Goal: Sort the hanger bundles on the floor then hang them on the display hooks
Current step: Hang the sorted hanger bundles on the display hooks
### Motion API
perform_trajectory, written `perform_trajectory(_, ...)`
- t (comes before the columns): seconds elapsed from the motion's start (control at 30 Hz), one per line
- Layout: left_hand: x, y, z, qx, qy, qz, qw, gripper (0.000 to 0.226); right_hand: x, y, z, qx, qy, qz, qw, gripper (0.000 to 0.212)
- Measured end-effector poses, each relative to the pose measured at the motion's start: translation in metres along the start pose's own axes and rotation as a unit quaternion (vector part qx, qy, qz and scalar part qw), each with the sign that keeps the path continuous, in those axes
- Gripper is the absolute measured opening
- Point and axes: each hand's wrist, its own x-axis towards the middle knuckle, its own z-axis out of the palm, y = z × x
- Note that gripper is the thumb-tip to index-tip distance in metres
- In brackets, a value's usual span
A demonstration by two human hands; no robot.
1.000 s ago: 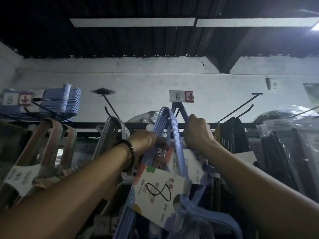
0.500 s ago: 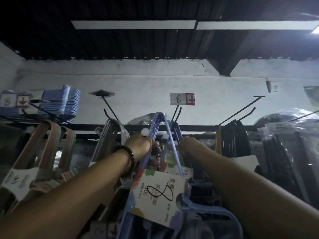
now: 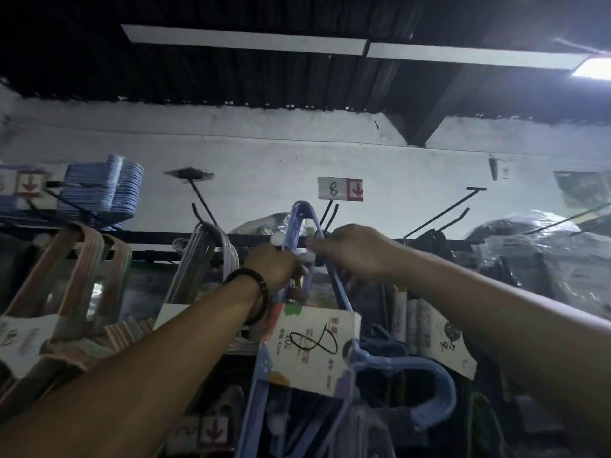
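Reaching up high, a blue hanger bundle (image 3: 297, 209) is held by both hands just beside the hook (image 3: 333, 214) under the tag (image 3: 340, 190) marked 8. The left hand (image 3: 274, 266) is wrapped tight round the bundle's neck, likely to carry the weight. The right hand (image 3: 357, 252) is blurry. Its fingers look curled on the bundle's side, likely to steer the top loops onto the hook. The bundle's card (image 3: 307, 342) is marked 8 too, so this hook was likely picked to match. It cannot be told if the loops are on the hook yet.
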Motion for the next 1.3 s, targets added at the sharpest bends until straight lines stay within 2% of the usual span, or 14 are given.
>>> perform_trajectory(0.07,0.002,0.000,0.004,-0.041,-0.008,-0.011,0.999,0.009,-0.005,-0.003,0.007,-0.133,0.011,-0.007,0.991,0.040)
perform_trajectory(0.13,-0.002,0.004,0.009,-0.102,-0.035,-0.027,0.994,0.015,-0.001,-0.003,0.013,-0.208,0.028,0.000,0.978,0.019)
perform_trajectory(0.17,-0.004,0.005,0.011,-0.103,-0.048,-0.023,0.993,0.020,0.002,-0.002,0.013,-0.233,0.032,0.003,0.972,0.016)
perform_trajectory(0.2,-0.005,0.005,0.014,-0.086,-0.059,-0.009,0.995,0.025,0.004,-0.002,0.012,-0.248,0.038,0.014,0.968,0.018)
perform_trajectory(0.33,-0.017,0.002,0.008,0.163,-0.097,0.082,0.978,0.050,0.009,0.011,0.003,-0.258,0.090,0.037,0.961,0.017)
perform_trajectory(0.43,-0.027,-0.004,0.006,0.186,-0.136,0.105,0.967,0.053,0.012,0.014,0.000,-0.268,0.110,0.025,0.957,0.007)
perform_trajectory(0.57,-0.028,-0.010,0.003,0.205,-0.126,0.151,0.959,0.030,0.014,0.011,-0.001,-0.261,0.145,-0.005,0.954,0.013)
perform_trajectory(0.63,-0.027,-0.010,0.000,0.183,-0.128,0.162,0.961,0.030,0.017,0.012,-0.003,-0.248,0.163,-0.001,0.955,0.015)
perform_trajectory(0.8,-0.015,-0.001,-0.002,0.196,-0.118,0.204,0.952,0.042,0.018,0.012,-0.007,-0.219,0.199,0.011,0.955,0.015)
perform_trajectory(0.97,-0.013,-0.012,0.011,0.194,-0.109,0.194,0.955,0.047,0.015,0.021,0.002,-0.205,0.212,0.015,0.955,0.012)
perform_trajectory(1.07,-0.012,-0.022,0.021,0.205,-0.119,0.181,0.955,0.056,0.024,0.033,0.014,-0.187,0.195,0.039,0.962,0.025)
perform_trajectory(1.17,-0.009,-0.028,0.031,0.268,-0.104,0.160,0.944,0.055,0.034,0.050,0.038,-0.184,0.164,0.059,0.967,0.036)
perform_trajectory(1.23,-0.010,-0.037,0.040,0.273,-0.098,0.157,0.944,0.067,0.041,0.060,0.050,-0.168,0.159,0.072,0.970,0.034)
perform_trajectory(1.3,-0.010,-0.049,0.049,0.297,-0.105,0.152,0.937,0.090,0.053,0.066,0.058,-0.167,0.138,0.085,0.973,0.032)
